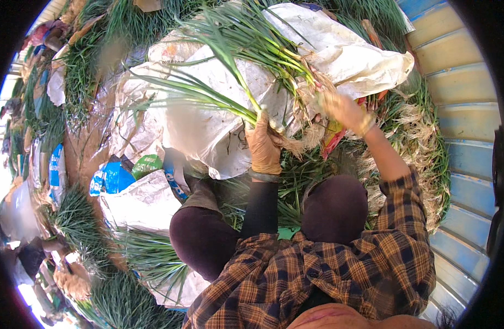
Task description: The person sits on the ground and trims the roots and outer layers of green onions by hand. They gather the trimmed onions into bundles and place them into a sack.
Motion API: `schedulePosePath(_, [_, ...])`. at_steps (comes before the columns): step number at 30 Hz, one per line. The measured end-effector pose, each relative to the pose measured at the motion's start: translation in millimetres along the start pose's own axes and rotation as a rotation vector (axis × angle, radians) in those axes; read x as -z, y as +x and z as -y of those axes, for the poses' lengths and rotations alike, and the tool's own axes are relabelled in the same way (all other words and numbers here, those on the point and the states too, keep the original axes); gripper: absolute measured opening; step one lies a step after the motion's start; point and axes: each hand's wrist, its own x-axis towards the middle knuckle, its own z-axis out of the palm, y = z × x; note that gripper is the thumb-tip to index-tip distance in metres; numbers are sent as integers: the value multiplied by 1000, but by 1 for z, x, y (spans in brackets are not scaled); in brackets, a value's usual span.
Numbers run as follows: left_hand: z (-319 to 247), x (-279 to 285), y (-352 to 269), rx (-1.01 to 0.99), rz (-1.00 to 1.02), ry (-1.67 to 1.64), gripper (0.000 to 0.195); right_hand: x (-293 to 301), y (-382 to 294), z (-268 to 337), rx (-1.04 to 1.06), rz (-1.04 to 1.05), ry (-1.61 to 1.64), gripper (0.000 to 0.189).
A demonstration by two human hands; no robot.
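Observation:
Before me, my left hand (263,144), in a tan glove, is closed around a small bunch of green onions (219,100); their leaves point left and their pale roots hang out on the right. My right hand (344,111), gloved and blurred, is at the root end of a larger pile of green onions (272,49). Whether its fingers grip any roots cannot be told. The pile lies on white woven sacks (190,135), with its leaves towards the upper left.
More green onions with roots (412,123) are heaped to the right, beside a ribbed metal wall (461,103). A white sack with blue print (133,201) and more onion leaves (153,255) lie left of my knees. Other people and heaps are at the far left.

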Motion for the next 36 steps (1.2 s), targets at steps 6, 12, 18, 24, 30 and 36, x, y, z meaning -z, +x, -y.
schedulePosePath(6, [23,20,11,314,-40,-175,36,10,137,13,-121,-243,-649,31])
schedulePosePath(12, [18,27,17,278,-28,-112,30,20,107,31,32,-365,-453,21])
schedulePosePath(18, [25,21,12,148,80,-49,16,-31,9,86,419,-356,-325,17])
schedulePosePath(24, [34,18,5,189,128,-34,19,-50,37,55,58,-147,221,44])
schedulePosePath(30, [31,5,-4,281,119,-220,21,-79,81,65,-298,1,1163,37])
schedulePosePath(36, [11,10,3,169,-10,-187,16,-62,21,72,37,-115,1336,35])
